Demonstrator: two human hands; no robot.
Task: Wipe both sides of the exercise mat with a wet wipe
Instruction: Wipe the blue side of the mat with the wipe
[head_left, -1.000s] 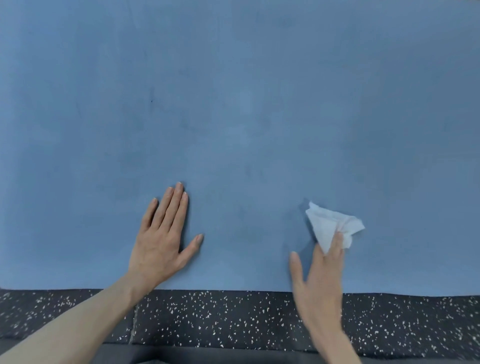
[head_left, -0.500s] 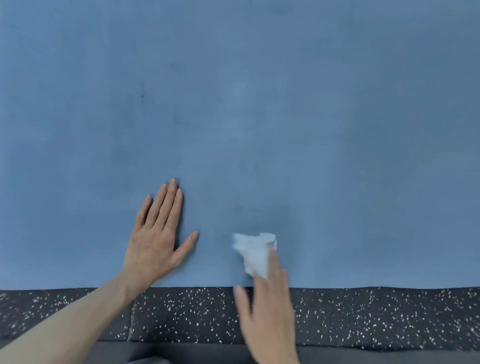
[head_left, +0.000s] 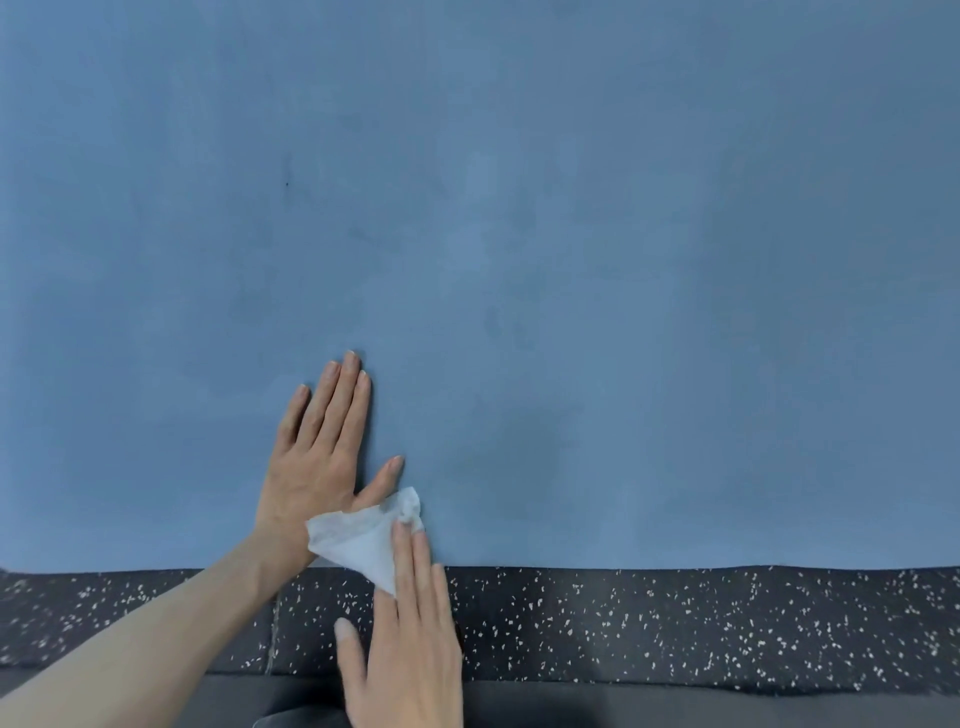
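Wet wipe (head_left: 358, 543) under right-hand fingers (head_left: 415, 566)

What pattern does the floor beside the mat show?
The floor is black with white speckles, seen in the head view.

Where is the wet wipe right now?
Head view, low centre: the wet wipe lies under the right hand's fingers at the mat's near edge, overlapping the left hand's wrist.

Left hand (head_left: 317, 457) flat on blue mat (head_left: 571, 260), right hand (head_left: 410, 634) on white wipe (head_left: 363, 540).
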